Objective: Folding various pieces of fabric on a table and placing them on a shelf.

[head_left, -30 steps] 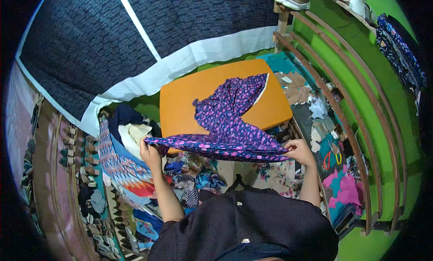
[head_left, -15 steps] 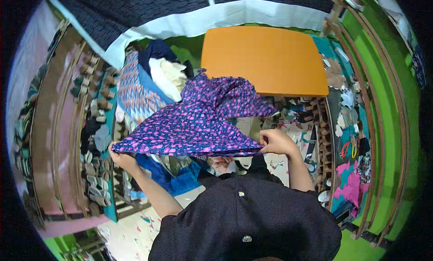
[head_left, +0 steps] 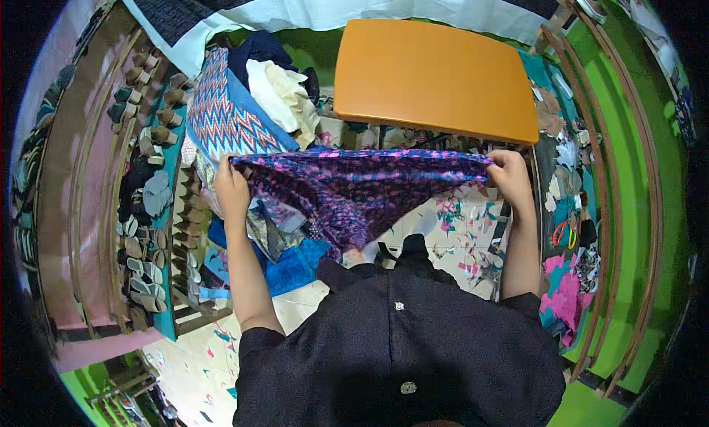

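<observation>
A dark blue cloth with a pink floral print (head_left: 354,176) is stretched taut between my two hands. My left hand (head_left: 232,187) pinches its left top corner, and my right hand (head_left: 509,177) grips the right one. From the straight top edge the fabric sags toward me in a point, close to my black shirt. Beyond my left hand lies a heap with a zigzag-patterned cloth (head_left: 225,106) and a cream cloth (head_left: 277,95). Below the stretched fabric, on the left, is a bright blue cloth (head_left: 295,270).
An orange table (head_left: 436,76) stands at the far side. Shoe racks with several shoes (head_left: 148,279) line the left. Scissors with red and yellow handles (head_left: 566,235) lie among fabric scraps on the right shelf, near a pink scrap (head_left: 565,298). Small scraps litter the floor (head_left: 199,375).
Both hands have moved farther from my body, lifting the printed cloth's held edge. Its bulk, spread out beyond the hands before, now hangs on my side of them.
</observation>
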### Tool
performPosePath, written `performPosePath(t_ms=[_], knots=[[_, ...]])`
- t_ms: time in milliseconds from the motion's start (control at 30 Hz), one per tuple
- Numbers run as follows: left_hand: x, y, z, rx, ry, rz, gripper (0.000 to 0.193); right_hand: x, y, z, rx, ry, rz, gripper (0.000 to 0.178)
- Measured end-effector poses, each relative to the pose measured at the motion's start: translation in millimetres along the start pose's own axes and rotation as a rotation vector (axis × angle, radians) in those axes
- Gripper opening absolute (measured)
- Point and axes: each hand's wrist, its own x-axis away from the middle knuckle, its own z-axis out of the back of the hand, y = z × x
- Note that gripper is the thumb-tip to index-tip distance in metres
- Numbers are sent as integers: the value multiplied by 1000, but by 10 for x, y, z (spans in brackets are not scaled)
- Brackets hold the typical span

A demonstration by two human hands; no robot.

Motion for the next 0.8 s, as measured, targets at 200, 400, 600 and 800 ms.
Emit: performPosePath(t_ms=[200,400,600,800], knots=[[-276,144,-481,405,-189,-25,26,109,61,173,-638,129,-80,25],[-440,277,-659,394,-311,-157,37,131,174,332,-561,507,84,30],[-573,576,-840,1114,-574,106,34,320,220,572,-291,381,-58,31],[-717,722,-765,722,-553,-69,28,397,240,716,-251,564,-83,24]])
